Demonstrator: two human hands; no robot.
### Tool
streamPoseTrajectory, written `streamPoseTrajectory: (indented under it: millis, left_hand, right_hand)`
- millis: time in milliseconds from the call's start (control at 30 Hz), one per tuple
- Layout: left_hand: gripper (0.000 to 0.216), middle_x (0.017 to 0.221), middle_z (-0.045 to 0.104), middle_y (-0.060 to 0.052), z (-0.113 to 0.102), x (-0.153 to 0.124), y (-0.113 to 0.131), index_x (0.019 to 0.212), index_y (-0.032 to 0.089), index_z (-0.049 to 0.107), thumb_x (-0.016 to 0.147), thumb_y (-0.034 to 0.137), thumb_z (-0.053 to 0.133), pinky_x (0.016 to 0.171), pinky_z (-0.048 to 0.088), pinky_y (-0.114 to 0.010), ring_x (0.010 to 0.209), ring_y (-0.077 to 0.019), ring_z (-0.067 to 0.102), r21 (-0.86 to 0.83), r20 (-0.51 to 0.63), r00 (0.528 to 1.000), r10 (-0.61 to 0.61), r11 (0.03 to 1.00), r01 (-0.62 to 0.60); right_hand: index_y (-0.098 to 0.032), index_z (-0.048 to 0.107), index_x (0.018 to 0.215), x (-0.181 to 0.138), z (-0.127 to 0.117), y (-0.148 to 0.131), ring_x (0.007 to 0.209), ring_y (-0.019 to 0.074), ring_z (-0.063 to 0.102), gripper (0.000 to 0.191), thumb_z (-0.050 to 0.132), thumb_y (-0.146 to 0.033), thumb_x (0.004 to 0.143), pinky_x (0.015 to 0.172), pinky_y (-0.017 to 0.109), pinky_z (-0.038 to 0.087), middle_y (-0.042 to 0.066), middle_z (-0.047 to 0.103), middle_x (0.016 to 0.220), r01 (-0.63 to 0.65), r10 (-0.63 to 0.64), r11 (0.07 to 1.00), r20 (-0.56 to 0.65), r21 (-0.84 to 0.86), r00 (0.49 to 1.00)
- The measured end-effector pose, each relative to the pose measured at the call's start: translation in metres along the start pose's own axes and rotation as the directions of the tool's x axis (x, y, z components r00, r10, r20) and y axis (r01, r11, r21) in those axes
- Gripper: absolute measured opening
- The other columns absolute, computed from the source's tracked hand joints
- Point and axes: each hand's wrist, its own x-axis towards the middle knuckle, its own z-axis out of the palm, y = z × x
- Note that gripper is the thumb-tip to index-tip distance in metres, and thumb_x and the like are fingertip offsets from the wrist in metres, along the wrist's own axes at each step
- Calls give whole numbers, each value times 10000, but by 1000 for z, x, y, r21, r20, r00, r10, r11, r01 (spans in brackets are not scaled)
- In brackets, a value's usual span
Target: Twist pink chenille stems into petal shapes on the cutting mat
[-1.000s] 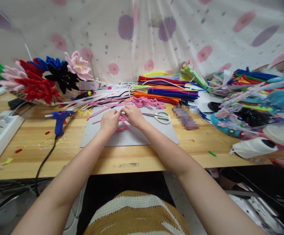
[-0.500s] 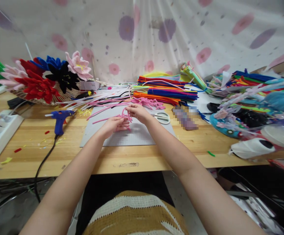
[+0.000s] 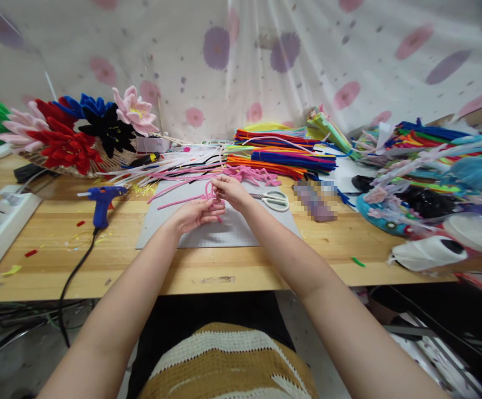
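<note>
Over a grey mat [image 3: 158, 233], a pink pipe cleaner [image 3: 209, 190] is bent into a loop between my two hands. My left hand [image 3: 197, 214] pinches it from the left, its other fingers stretched out beneath. From above right, my right hand [image 3: 229, 190] closes thumb and fingertips on the same pipe cleaner. A straight pink length [image 3: 179, 203] sticks out to the left of the hands. Scissors [image 3: 275, 200] with pale handles lie just right of my right hand. Behind the hands are curled pink pipe-cleaner pieces [image 3: 257, 175].
Bundles of coloured pipe cleaners [image 3: 282, 158] line the back. A blue glue gun [image 3: 103, 204] with its cord stands left, below fuzzy flowers [image 3: 66, 141]. A white power strip [image 3: 6, 235] sits at the left edge. Craft supplies and a white roll [image 3: 427, 252] crowd the right.
My right hand has shifted slightly left and down, and the pink loop has become smaller and tighter. My left fingers have spread a little further to the right.
</note>
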Motion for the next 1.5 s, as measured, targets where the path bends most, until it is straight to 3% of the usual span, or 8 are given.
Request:
streamPoseTrajectory:
  millis: [433,767,967,1200,1267,1333,1433,1500]
  left_hand:
    - [206,957,671,-124,0,0,1,976,109,621,825,222,536,645,538,-198,769,-125,655,24,-60,998,21,1000,-20]
    - [148,530,569,2,1,-7,0,771,96,651,736,237,627,532,484,-208,459,-69,531,280,-168,977,127,957,-77]
    - [181,508,581,-3,5,-7,-1,841,99,665,738,239,612,555,491,-236,469,-90,554,333,-111,987,113,940,-70]
    - [100,462,557,7,13,-5,-6,720,79,617,736,178,609,493,487,-218,413,-78,525,330,-182,976,121,942,-55]
    - [89,478,553,7,11,-4,-7,733,71,615,754,153,585,494,493,-209,421,-68,520,282,-164,981,99,958,-50]
    - [94,503,538,17,7,-5,-9,759,66,617,779,123,544,500,498,-187,424,-44,497,172,-102,993,64,984,-46]
    - [107,528,497,35,2,-5,-10,792,67,613,787,62,507,456,468,-124,401,-7,440,-20,6,1000,-4,1000,5]
    - [118,525,467,43,0,-4,-9,801,69,604,781,29,495,419,436,-88,386,5,416,-105,55,997,-60,992,66]
  right_hand:
    - [-146,499,651,-4,-3,1,475,33,487,214,645,-297,695,502,165,407,-37,580,585,82,-79,994,38,-78,996]
    - [-137,534,643,-6,-20,-2,426,31,411,251,687,-336,639,414,165,307,-51,508,507,57,-14,979,210,-198,978]
    - [-148,514,599,-2,-12,6,416,43,406,230,659,-310,671,416,175,306,-51,481,469,84,-86,979,-3,-185,996]
    - [-152,471,572,3,5,26,405,33,380,226,616,-253,713,428,169,299,-69,450,448,85,-108,990,-211,-113,972]
    - [-145,484,598,2,4,26,403,27,365,216,618,-260,720,429,167,288,-74,436,449,37,-35,999,-134,13,990]
    - [-133,539,692,0,-1,23,404,23,344,186,617,-297,737,432,166,288,-82,420,465,-78,70,986,58,151,996]
    - [-137,583,893,-4,-11,20,418,28,351,241,573,-353,789,469,176,346,-89,400,495,-252,164,934,323,252,932]
    - [-142,582,932,-5,-15,20,424,33,371,239,534,-350,823,486,183,373,-87,400,497,-297,181,915,380,272,907]
